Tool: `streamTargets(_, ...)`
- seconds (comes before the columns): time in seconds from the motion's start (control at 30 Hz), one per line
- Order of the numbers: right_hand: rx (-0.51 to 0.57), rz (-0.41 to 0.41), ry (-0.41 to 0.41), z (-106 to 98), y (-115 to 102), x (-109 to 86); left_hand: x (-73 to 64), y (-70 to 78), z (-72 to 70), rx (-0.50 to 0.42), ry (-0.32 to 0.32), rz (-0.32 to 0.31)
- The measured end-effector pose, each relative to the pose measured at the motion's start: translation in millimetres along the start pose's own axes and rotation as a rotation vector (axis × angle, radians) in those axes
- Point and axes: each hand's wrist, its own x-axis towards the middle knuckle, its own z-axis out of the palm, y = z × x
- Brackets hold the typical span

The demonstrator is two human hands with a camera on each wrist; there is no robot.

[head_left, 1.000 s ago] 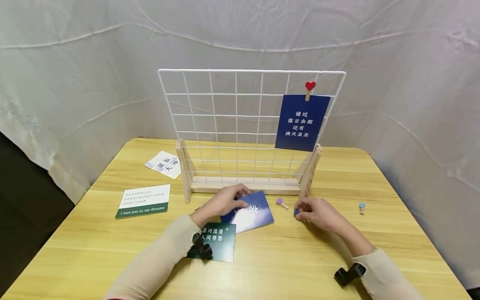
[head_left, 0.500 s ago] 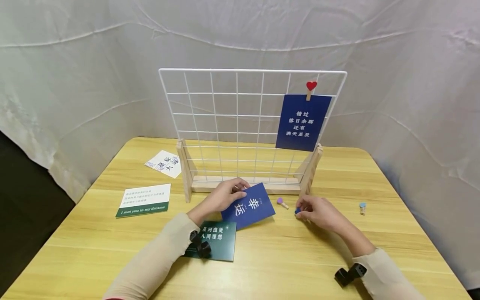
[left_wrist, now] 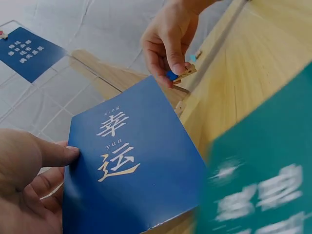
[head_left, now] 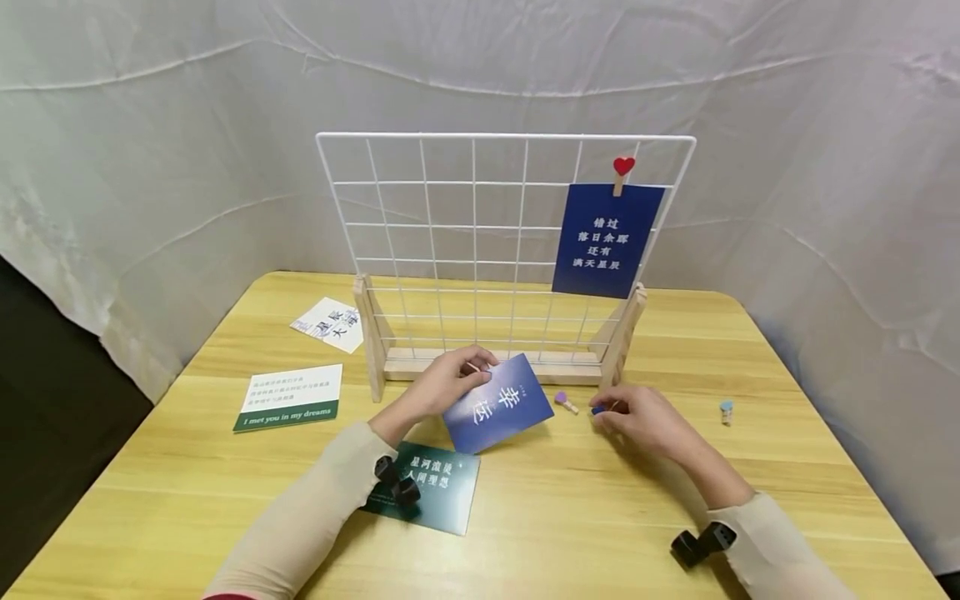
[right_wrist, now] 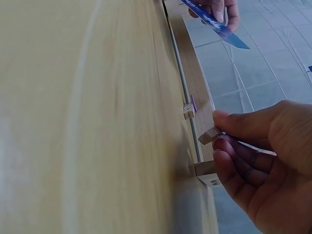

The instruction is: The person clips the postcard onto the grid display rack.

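Note:
My left hand [head_left: 441, 387] pinches a dark blue card [head_left: 501, 412] by its edge, thumb on the printed face. The card is tilted and raised off the table in front of the wire grid stand [head_left: 474, 226]. To the right, my right hand [head_left: 647, 421] pinches a small wooden clothespin with a blue decoration [left_wrist: 183, 74] between thumb and fingers, low near the stand's right foot. In the right wrist view the clothespin's wooden end [right_wrist: 209, 135] points out of the fingertips. Another blue card [head_left: 609, 237] hangs at the grid's upper right under a red heart clothespin [head_left: 623, 167].
A purple-topped clothespin [head_left: 566, 403] lies between the hands, and a light blue one [head_left: 726, 412] farther right. A dark green card [head_left: 442, 483] lies under the left wrist. A white-and-green card [head_left: 288, 398] and a white card [head_left: 327, 323] lie on the left.
The left hand has lifted the blue card off the table and tilted it up. My right hand has shifted very slightly upward, still holding the clothespin.

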Motion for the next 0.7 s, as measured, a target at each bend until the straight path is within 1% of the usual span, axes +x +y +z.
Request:
streamTargets(0.27,0.019,0.027,0.038,-4,-4,-1.9,-0.7,6.2,-4.9,-0.017,0.023,0.033)
streamTargets(0.5,0.033,-0.012,0.05,-5,-4,-2.9,-2.2,10.5,-6.9,-0.047,0.056,0.01)
streamTargets(0.7,0.048,-0.038,0.096,-5,-5,-2.9,-2.7,13.8,-8.3,-0.045,0.076,0.006)
